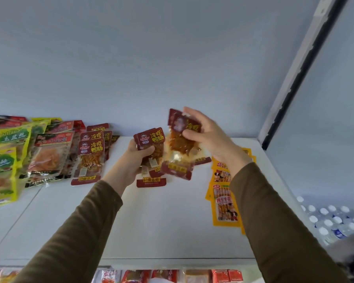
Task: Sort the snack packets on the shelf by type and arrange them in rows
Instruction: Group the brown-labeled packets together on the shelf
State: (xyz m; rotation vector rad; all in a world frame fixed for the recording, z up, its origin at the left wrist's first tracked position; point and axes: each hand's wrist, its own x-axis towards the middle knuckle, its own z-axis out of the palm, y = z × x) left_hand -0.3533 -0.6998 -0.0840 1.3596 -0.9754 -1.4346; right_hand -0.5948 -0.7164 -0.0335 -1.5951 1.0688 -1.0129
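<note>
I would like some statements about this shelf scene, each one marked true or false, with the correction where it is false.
1. The left hand holds dark red packets. True.
2. The right hand holds nothing. False: it grips a dark red packet by its top, above the shelf.
3. The yellow packets lie under the right arm, on the right of the shelf. True.
4. The green packets lie at the right edge. False: they lie at the far left.
5. A row of dark red packets already lies left of the left hand. True.
</note>
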